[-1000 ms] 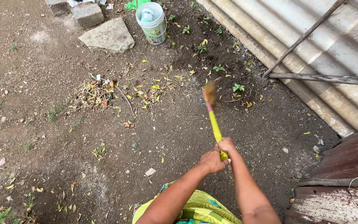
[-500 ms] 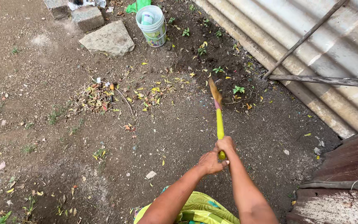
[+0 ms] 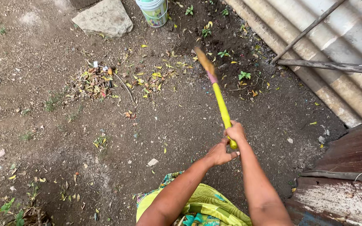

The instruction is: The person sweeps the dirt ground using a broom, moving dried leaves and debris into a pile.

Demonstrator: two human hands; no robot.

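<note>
Head view, looking down: a short broom with a yellow plastic handle and a tan bristle head [image 3: 219, 97] reaches up and to the left from the two hands, its blurred bristles over the dark soil near a small green seedling [image 3: 223, 53]. The handle's lower end sits inside the right hand [image 3: 235, 133], with the left hand [image 3: 219, 153] just below and to the left of it, touching the handle's butt.

Compared with half a second ago, the broom leans further left, where before it stood nearly straight up in the picture; both hands sit higher in the picture, and the white plastic bucket with a green label [image 3: 153, 11] and the flat grey stone slab [image 3: 104, 19] have slid toward the top edge, the bucket now cut off.

Right hand: fingers wrapped tight around the yellow handle. Left hand: curled closed against the handle's end, thumb pointing right.

A heap of dry leaves and litter [image 3: 95, 81] lies on the bare dirt ground [image 3: 42, 125] well to the left of the broom. A corrugated metal sheet [image 3: 340, 50] leans along the right side.
</note>
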